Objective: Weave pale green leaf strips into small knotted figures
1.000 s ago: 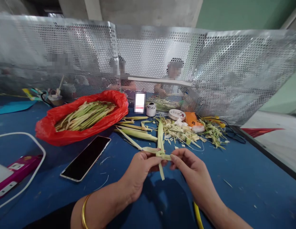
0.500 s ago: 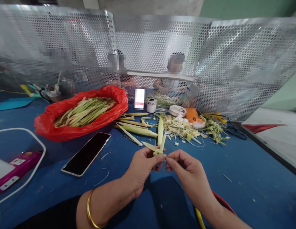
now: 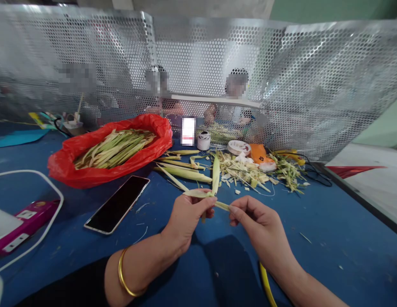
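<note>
My left hand (image 3: pixel 194 215) pinches a small folded knot of pale green plant leaf (image 3: pixel 200 194) between thumb and fingers. One leaf end points left from the knot, and another sticks out below the fingers. Between thumb and forefinger, my right hand (image 3: pixel 254 219) grips a narrow leaf strip (image 3: pixel 222 206) that runs straight from the left thumb. Just beyond the left hand, a broader green leaf (image 3: pixel 215 175) points away from me; whether it joins the knot I cannot tell. More long leaf pieces (image 3: pixel 188 174) lie behind on the blue table.
A red plastic bag (image 3: pixel 67 168) full of leaf strips (image 3: pixel 117 147) stands at left. Near it lie a phone (image 3: pixel 118 205) and a purple power strip (image 3: pixel 28 221). Leaf scraps (image 3: pixel 246 170), a tape roll (image 3: pixel 239 147) and a perforated metal screen (image 3: pixel 205 55) are behind; people sit beyond it.
My right hand has moved slightly right, and a leaf strip now stretches between both hands. The strip that stood upright from the knot no longer does; the left leaf end lies flatter.
</note>
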Tool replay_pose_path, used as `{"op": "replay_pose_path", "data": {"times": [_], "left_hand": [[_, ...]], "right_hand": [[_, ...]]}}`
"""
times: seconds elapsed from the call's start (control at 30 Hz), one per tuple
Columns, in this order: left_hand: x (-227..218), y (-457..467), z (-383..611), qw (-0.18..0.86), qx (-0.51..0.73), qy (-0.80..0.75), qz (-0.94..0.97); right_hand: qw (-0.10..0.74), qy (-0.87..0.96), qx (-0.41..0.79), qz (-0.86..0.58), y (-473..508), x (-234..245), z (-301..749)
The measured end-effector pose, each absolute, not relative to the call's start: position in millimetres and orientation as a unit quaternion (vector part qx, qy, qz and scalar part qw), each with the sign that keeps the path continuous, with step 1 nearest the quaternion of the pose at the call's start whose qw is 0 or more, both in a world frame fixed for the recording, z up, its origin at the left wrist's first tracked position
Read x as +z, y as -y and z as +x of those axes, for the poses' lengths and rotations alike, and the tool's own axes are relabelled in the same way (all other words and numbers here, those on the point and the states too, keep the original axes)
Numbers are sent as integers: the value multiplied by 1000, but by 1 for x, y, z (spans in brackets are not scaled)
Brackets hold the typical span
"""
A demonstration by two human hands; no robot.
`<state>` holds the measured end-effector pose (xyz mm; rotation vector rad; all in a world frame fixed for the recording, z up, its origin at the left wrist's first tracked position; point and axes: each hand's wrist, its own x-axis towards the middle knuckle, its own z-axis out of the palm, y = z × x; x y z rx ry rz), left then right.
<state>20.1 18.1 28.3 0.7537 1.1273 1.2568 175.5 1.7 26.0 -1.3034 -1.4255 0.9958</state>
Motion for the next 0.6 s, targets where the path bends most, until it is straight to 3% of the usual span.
{"op": "replay_pose_path", "data": {"times": [0.23,0.4,0.6], "left_hand": [[28,-18,16,679,487,-460,300],[27,-12,15,738,373,-426,368],[21,-7,19,707,356,-469,391]], "right_hand": [[474,551,428,-538,-11,30,185],[463,444,571,-513,-18,29,187],[480,478,558,-480,-12,28,177]]}}
